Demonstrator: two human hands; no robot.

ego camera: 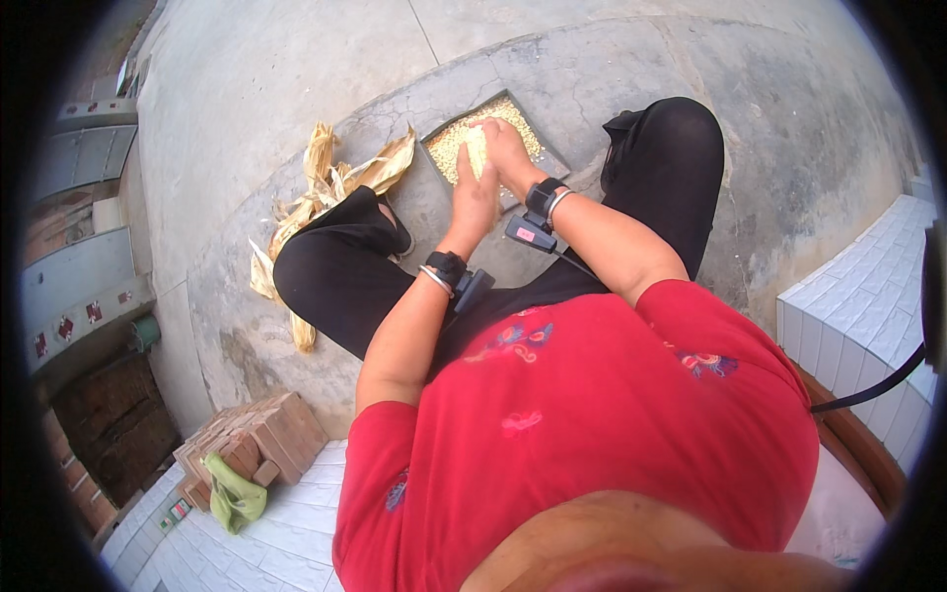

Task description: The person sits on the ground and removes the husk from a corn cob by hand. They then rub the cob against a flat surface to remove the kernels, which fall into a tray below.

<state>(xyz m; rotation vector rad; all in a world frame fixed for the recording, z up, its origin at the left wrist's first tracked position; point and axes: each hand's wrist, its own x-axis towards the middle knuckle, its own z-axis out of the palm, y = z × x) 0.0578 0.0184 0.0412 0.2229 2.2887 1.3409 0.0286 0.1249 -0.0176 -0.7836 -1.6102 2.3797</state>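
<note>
Both my hands are closed around a pale yellow corn cob, held above a shallow dark-rimmed tray. My left hand grips its near left side, thumb and fingers along it. On the far right side, my right hand wraps over the cob's upper end. Loose corn kernels cover much of the tray's floor, while its near right part shows bare grey. Fingers hide part of the cob, so I cannot tell how many kernels it still bears.
Dry corn husks lie on the concrete floor beside my left knee. Stacked bricks with a green cloth stand behind on the left. A white-tiled ledge runs along the right. Wrist straps with small devices sit on both forearms.
</note>
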